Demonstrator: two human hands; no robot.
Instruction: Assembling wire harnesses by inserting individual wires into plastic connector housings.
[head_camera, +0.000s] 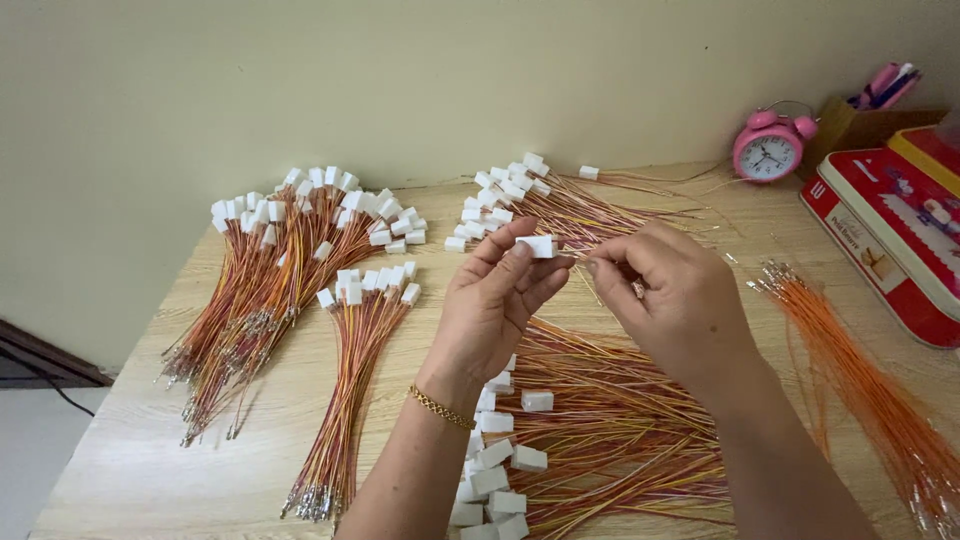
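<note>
My left hand (498, 300) is raised over the wooden table (130, 460) and pinches a small white plastic connector (538, 245) between thumb and fingers. My right hand (672, 295) is just to its right, fingers pinched on thin wire ends at the connector's side. Under both hands lies a loose spread of red and yellow wires (610, 420). A heap of loose white connectors (495, 475) sits below my left wrist, which wears a gold bracelet.
Bundles of wires with white connectors fitted lie at the left (290, 250), centre left (350, 340) and back (520, 195). A bunch of orange wires (860, 380) lies at the right. A pink alarm clock (768, 148), a red tin (890, 235) and a pen holder stand at the back right.
</note>
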